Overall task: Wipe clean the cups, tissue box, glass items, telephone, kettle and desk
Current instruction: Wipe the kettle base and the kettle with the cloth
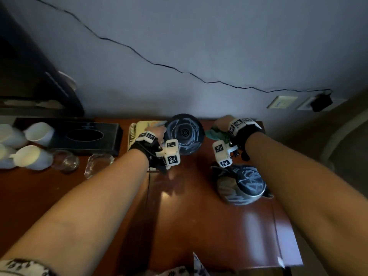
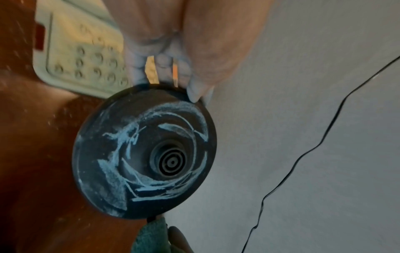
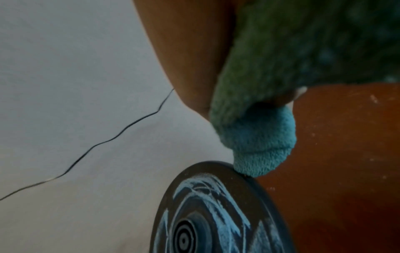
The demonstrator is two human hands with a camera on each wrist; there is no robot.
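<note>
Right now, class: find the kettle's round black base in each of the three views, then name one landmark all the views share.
Head: kettle base, upper centre, tilted up, between the hands.
Left wrist: kettle base, centre, its upper rim pinched by the left hand.
Right wrist: kettle base, bottom centre, the cloth touching its rim.
Shared landmark: the thin black cord on the wall.

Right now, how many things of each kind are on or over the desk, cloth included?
White ceramic cups: 4
Clear glass items: 2
Black tissue box: 1
Cream push-button telephone: 1
Dusty dark kettle: 1
Round black kettle base, in left hand: 1
Teal cloth, in right hand: 1
Total: 11
</note>
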